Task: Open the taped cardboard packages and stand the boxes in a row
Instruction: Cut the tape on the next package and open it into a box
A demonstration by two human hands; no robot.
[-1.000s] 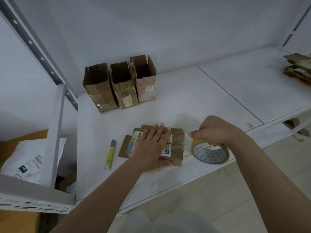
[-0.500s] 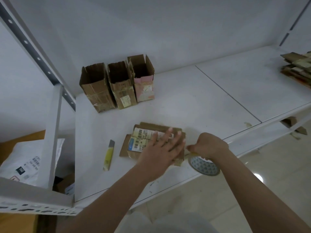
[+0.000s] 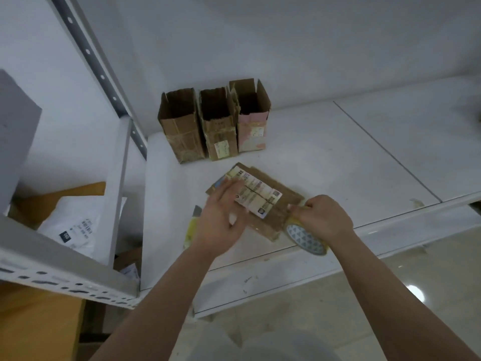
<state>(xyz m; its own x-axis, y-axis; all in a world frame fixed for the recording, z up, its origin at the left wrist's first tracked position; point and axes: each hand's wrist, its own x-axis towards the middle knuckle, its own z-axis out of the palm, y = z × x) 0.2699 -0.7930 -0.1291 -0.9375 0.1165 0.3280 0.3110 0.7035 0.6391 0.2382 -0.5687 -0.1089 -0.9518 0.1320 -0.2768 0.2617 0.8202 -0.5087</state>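
Overhead, from the head camera: three opened cardboard boxes [image 3: 216,123] standing upright, side by side and touching, in a row at the back of a white shelf [image 3: 325,157], top flaps raised, brown sides creased and streaked with old tape, the rightmost patched in pink. Nearer the front edge, one flat cardboard package [image 3: 263,201], rectangular, lying tilted, with white printed shipping labels and barcodes across its top. Left hand [image 3: 221,217] laid on the package's near left end, fingers straight and spread, gripping nothing. Right hand [image 3: 322,217] curled round one roll of tape [image 3: 304,237], a ring with a blue-and-white triangle-patterned core, held at the package's right corner over the shelf edge. One yellow utility knife [image 3: 191,227] mostly hidden behind the left wrist. Pale grey wall behind, perforated metal shelf uprights [image 3: 101,74] at left, one white mailer bag [image 3: 75,225] below, glossy tiled floor [image 3: 429,282].
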